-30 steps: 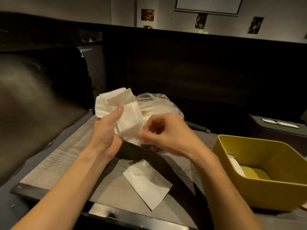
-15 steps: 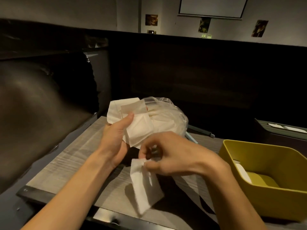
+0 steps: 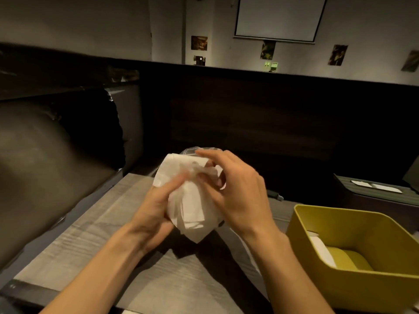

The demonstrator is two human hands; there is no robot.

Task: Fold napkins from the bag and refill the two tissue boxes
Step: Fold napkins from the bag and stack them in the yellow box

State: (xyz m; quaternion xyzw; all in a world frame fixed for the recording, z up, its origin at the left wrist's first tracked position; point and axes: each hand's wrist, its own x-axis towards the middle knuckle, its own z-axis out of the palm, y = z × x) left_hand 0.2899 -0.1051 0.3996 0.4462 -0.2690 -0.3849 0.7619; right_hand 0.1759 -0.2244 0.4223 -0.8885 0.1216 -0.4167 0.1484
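Above the grey worktop (image 3: 95, 234), the left hand (image 3: 154, 207) gripped a bunch of white napkins (image 3: 188, 200) from below, thumb laid across them. The right hand (image 3: 235, 196) touched the bunch from the right, fingers curled over its top; the bag (image 3: 189, 151) peeked out behind. Further right stood a yellow box (image 3: 353, 288) with white paper inside.

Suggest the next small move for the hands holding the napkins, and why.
Probably carry the napkin stack right and lower it into the yellow box: both the left hand and right hand hold it gathered, and the box looks nearly empty.
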